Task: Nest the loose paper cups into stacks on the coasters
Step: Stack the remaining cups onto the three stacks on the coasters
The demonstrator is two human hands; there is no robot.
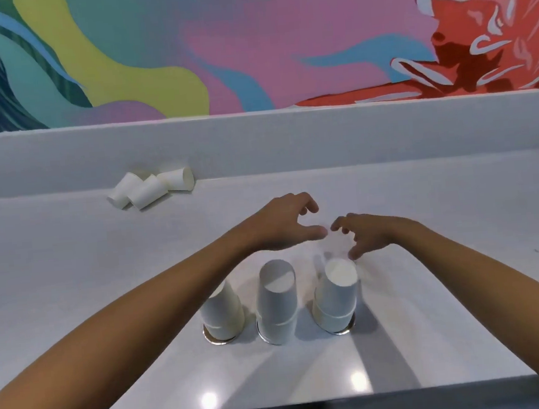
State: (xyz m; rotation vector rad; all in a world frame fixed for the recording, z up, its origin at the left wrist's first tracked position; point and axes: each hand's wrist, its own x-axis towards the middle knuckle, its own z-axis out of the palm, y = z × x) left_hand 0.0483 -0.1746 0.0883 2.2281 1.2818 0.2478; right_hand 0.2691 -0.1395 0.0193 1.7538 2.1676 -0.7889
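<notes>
Both hands hover empty with fingers spread beyond the three stacks (276,305), while the loose cups (151,188) lie on their sides far-left by the desk's (73,286) back wall, nearer the left hand (283,222) than the right hand (367,233)

Bright, even light from overhead: two round glare spots sit on the glossy counter (73,286) near its front edge. Soft shadows fan toward the camera from the stacks (278,304). Wide-angle bend curves the counter's front edge (arms stretch at the corners). Fingertips of the right hand (370,233) smear with motion blur; the mural (247,43) looks soft.
</notes>
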